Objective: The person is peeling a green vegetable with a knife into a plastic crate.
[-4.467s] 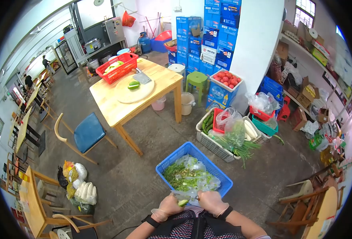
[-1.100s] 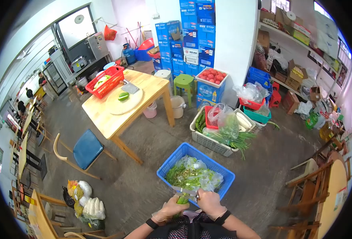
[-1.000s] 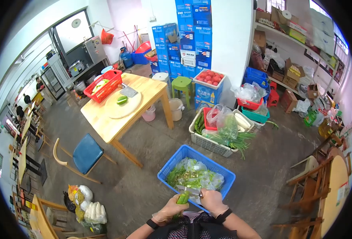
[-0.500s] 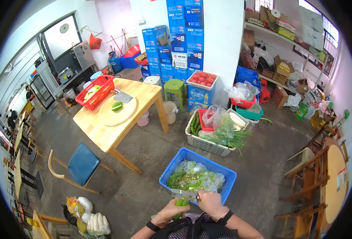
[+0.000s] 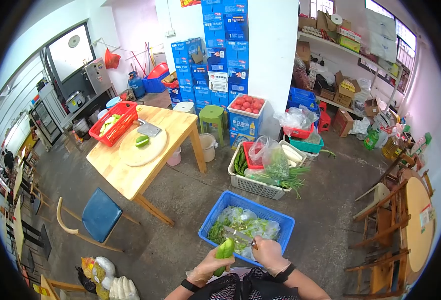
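Observation:
My left hand (image 5: 208, 264), in a thin clear glove, is closed around a long green vegetable (image 5: 225, 250), held upright with pale green patches on its surface. My right hand (image 5: 272, 254), gloved too, grips a knife (image 5: 239, 234) by its dark handle. The blade points left and lies a little apart from the vegetable's tip. Both hands are at the near edge of a blue plastic basket (image 5: 289, 225) on the floor. Inside it are green scraps (image 5: 240, 217) and crumpled clear plastic bags.
Behind stands a grey crate (image 5: 258, 187) of vegetables. At left, a wooden table (image 5: 120, 181) bears a round chopping board (image 5: 148, 154), a cleaver (image 5: 150, 130) and a red basket (image 5: 129, 116). A blue-seated chair (image 5: 100, 215) stands nearby; bagged vegetables (image 5: 123, 288) lie at lower left.
The knife has come away from the vegetable, its blade now tilted up to the left. The vegetable has risen slightly and shows more of its length. My view has shifted a little.

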